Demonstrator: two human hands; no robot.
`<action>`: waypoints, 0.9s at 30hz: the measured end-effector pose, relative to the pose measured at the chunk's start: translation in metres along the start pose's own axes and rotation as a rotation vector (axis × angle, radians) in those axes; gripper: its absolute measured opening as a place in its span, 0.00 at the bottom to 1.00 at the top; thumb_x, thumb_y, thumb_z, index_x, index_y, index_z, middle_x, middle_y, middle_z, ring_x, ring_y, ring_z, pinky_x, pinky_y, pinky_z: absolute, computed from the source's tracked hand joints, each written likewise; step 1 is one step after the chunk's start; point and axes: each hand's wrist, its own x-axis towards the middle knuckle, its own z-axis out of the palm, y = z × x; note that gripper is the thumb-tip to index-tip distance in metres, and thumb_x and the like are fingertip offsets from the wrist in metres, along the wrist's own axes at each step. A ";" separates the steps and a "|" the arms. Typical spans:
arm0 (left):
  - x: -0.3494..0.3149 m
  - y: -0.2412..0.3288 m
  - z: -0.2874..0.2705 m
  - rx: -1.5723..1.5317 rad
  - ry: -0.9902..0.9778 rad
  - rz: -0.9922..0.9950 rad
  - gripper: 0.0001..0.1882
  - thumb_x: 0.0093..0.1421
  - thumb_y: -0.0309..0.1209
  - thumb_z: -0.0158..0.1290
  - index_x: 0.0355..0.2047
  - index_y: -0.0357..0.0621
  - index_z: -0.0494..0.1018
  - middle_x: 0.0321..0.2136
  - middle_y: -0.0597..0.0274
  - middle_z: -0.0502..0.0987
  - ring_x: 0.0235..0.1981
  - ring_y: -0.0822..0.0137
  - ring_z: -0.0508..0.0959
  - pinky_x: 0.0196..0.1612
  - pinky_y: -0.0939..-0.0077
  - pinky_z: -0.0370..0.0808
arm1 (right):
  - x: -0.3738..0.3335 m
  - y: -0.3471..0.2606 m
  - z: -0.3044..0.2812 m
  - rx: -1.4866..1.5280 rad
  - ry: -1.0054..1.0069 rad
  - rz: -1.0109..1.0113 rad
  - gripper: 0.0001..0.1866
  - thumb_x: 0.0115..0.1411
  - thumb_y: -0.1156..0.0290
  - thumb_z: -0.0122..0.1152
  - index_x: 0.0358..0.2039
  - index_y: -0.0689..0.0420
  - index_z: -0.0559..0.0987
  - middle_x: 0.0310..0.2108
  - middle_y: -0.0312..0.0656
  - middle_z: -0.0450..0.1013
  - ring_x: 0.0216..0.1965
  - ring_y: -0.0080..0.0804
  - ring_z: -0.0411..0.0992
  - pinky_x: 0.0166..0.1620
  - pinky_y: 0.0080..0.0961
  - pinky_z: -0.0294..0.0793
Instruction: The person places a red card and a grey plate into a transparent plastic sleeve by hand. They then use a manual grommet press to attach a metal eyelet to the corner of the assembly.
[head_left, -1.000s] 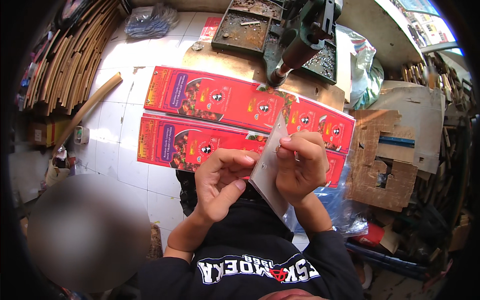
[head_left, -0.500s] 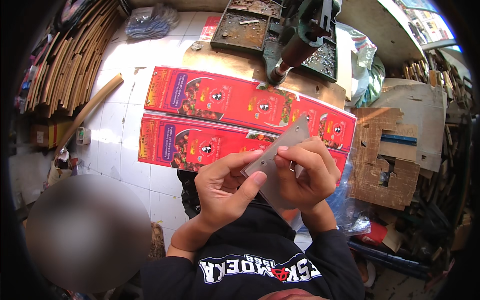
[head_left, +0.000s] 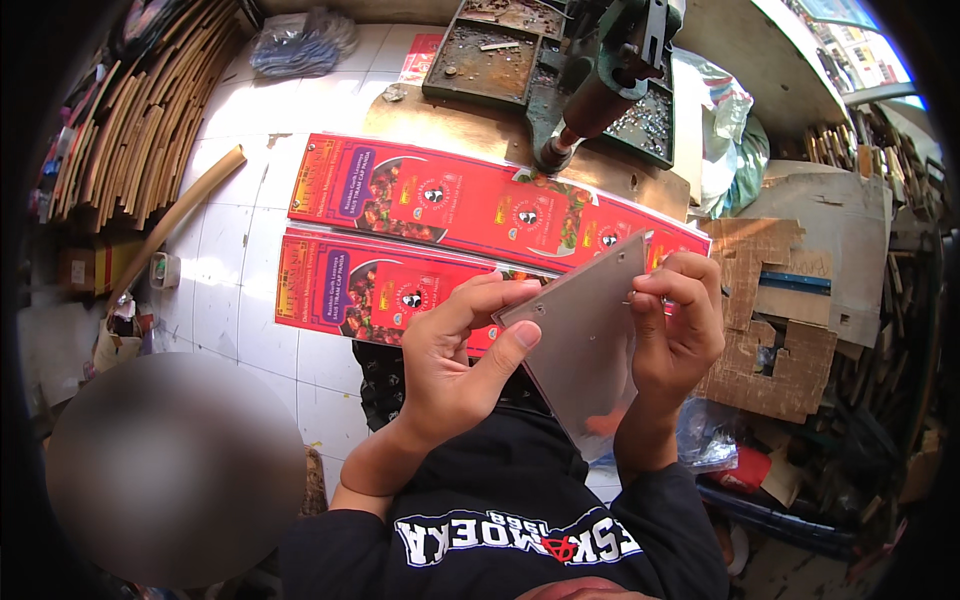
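My left hand (head_left: 455, 350) pinches the corner of a flat grey panel (head_left: 590, 340) between thumb and fingers. The panel is tilted over my lap and has small metal eyelets (head_left: 540, 310) near its corners. To the right of the panel, my right hand (head_left: 682, 325) is closed, with thumb and forefinger together on a small thin shiny bit (head_left: 630, 296), too small to name. Beyond my hands lie two rows of long red printed strips (head_left: 470, 205), picturing food dishes.
An eyelet press (head_left: 600, 95) stands behind the strips, flanked by dark trays (head_left: 485, 65) of small metal parts. Stacked cardboard (head_left: 130, 130) leans at far left. Cut cardboard sheets (head_left: 735, 340) and plastic bags (head_left: 720, 130) are at right. A cardboard tube (head_left: 185, 215) slants at left.
My right hand has moved right, away from the eyelet by the panel's left corner, with its fingertips still pinched. My left hand still grips the panel, which has shifted slightly right.
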 end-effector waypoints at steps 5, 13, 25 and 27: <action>0.009 -0.005 -0.004 0.035 0.030 0.052 0.13 0.59 0.20 0.59 0.45 0.33 0.74 0.40 0.55 0.80 0.43 0.67 0.80 0.52 0.72 0.74 | 0.002 0.016 -0.022 0.537 -0.315 0.433 0.06 0.55 0.78 0.68 0.33 0.63 0.80 0.43 0.47 0.75 0.41 0.32 0.73 0.44 0.27 0.71; 0.022 -0.025 -0.014 0.655 0.050 0.494 0.14 0.52 0.19 0.64 0.39 0.39 0.75 0.41 0.49 0.79 0.37 0.57 0.82 0.46 0.68 0.77 | 0.003 0.002 -0.030 0.313 -0.576 0.324 0.05 0.55 0.83 0.65 0.34 0.62 0.80 0.30 0.41 0.76 0.33 0.29 0.76 0.37 0.22 0.72; 0.019 -0.014 -0.009 0.740 0.099 0.425 0.07 0.54 0.19 0.61 0.33 0.35 0.75 0.42 0.47 0.80 0.40 0.58 0.82 0.44 0.70 0.79 | -0.004 -0.042 -0.021 0.022 -0.516 0.049 0.09 0.55 0.83 0.66 0.36 0.61 0.78 0.36 0.47 0.76 0.31 0.40 0.79 0.29 0.30 0.78; 0.023 -0.012 -0.011 0.788 0.071 0.505 0.09 0.52 0.18 0.60 0.33 0.36 0.73 0.40 0.46 0.79 0.37 0.54 0.82 0.40 0.68 0.79 | -0.005 -0.045 -0.020 0.025 -0.515 0.044 0.09 0.54 0.83 0.66 0.36 0.60 0.78 0.36 0.47 0.76 0.31 0.41 0.79 0.28 0.30 0.78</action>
